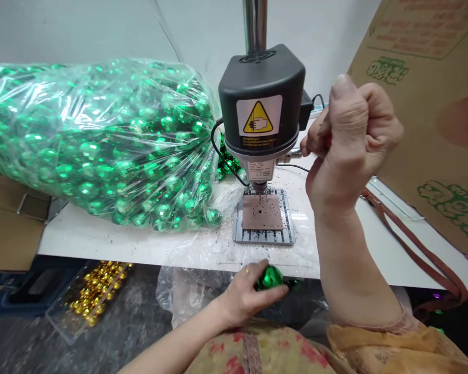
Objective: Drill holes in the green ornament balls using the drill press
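Just below the table's front edge, my left hand has its thumb and fingers closed around a shiny green ball. My right hand is raised in a fist beside the black bench drill press, gripping its feed handle; most of the handle is hidden by the fingers. Under the drill head lies a brown square board with a dark hole in its middle. That board rests on the slotted grey metal base, which is strewn with dark shavings.
A big clear bag full of green balls covers the table's left side. Cardboard boxes flank the table. A brown strap hangs over the right edge. Gold balls fill a clear bin on the floor.
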### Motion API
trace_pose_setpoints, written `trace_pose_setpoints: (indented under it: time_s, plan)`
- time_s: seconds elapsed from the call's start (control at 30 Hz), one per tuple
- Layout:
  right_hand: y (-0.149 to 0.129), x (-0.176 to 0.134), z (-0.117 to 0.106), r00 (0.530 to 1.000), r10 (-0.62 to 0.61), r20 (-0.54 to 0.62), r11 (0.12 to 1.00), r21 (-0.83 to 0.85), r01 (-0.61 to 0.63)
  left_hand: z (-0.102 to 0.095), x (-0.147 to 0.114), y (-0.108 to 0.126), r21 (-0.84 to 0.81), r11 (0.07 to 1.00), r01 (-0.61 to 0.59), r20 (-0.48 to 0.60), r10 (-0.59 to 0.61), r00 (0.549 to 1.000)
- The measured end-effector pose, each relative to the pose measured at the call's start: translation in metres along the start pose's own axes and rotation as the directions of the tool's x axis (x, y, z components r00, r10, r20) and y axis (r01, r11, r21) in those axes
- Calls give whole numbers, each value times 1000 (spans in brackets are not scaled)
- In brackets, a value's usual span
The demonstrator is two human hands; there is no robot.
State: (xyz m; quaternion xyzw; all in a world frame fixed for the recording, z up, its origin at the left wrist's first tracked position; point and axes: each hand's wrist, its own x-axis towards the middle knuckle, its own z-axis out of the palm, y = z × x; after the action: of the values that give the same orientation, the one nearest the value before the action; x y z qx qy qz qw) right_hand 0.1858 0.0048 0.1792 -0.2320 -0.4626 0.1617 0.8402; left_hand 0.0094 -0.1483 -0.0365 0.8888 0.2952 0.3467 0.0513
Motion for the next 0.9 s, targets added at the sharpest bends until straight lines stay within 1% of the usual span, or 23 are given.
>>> trace_pose_setpoints:
  time_s: [0.07, 0.1, 0.13, 0.2, 0.23, 0.27, 0.3, 0.33, 0.37, 0.4, 0.43, 0.47, 0.53, 0.6, 0.67, 0.7, 0.73, 0.77, 0.8, 0.87, 0.9]
  plan:
    - [0, 0, 1, 1000, -12, 0, 1000, 26, 12, 1, -16, 5, 97, 984, -148, 92, 139, 986]
    - [0, 0, 1, 1000, -18, 2, 999, 33, 18, 2, -20, 5, 114, 976, -187, 107, 175, 979]
    - [0, 0, 1, 1000, -24, 2, 999, 34, 24, 1, -22, 5, 107, 973, -206, 96, 196, 976]
    - [0, -1, 1, 1000, -30, 7, 999, 26, 29, 0, -22, 4, 45, 972, -229, 50, 227, 973]
    - [0, -2, 0, 999, -32, 8, 999, 19, 32, 0, -22, 4, 11, 969, -245, 48, 244, 969]
    - [0, -3, 0, 999, -33, 12, 999, 13, 33, 0, -21, 3, -17, 966, -257, 75, 257, 963]
    - [0, -3, 0, 999, -38, 13, 999, 9, 38, 1, -22, 3, -40, 966, -256, 136, 259, 956]
    - [0, -3, 0, 999, -44, 12, 999, 8, 44, 4, -23, 2, -61, 972, -229, 222, 237, 946]
    - [0, -3, 0, 999, -47, 8, 999, 11, 47, 7, -25, 1, -90, 980, -177, 308, 196, 931]
    - [0, -3, 0, 999, -46, 1, 999, 15, 46, 10, -27, 0, -126, 987, -102, 371, 142, 917]
    - [0, -3, 0, 999, -43, -4, 999, 21, 43, 13, -30, -1, -167, 986, -12, 404, 80, 911]
    - [0, -3, 0, 999, -41, -9, 999, 24, 41, 16, -32, -2, -208, 975, 78, 403, 13, 915]
    - [0, -2, 0, 999, -39, -9, 999, 21, 39, 18, -35, -4, -285, 932, 224, 345, -118, 931]
    - [0, -3, -1, 999, -47, 2, 999, 12, 47, 13, -34, -3, -349, 889, 297, 298, -196, 934]
    - [0, -3, -1, 998, -57, 7, 998, 8, 57, 1, -23, -4, -400, 867, 297, 263, -202, 943]
    - [0, -3, -1, 998, -61, 9, 998, 6, 61, -7, -13, -7, -399, 873, 280, 220, -205, 954]
    - [-1, -4, -2, 998, -63, 5, 998, 3, 63, -16, -1, -14, -376, 888, 265, 157, -221, 963]
    - [0, -4, -2, 998, -64, 1, 998, 0, 64, -24, 14, -24, -333, 910, 247, 71, -237, 969]
    - [0, -4, -2, 998, -61, -3, 998, 0, 61, -32, 32, -37, -252, 925, 284, -53, -307, 950]
    - [1, -4, -3, 999, -51, -9, 999, 9, 51, -44, 70, -74, -193, 908, 372, -156, -402, 902]
    - [1, -4, -3, 999, -49, -10, 999, 15, 49, -47, 90, -95, -172, 871, 460, -217, -489, 845]
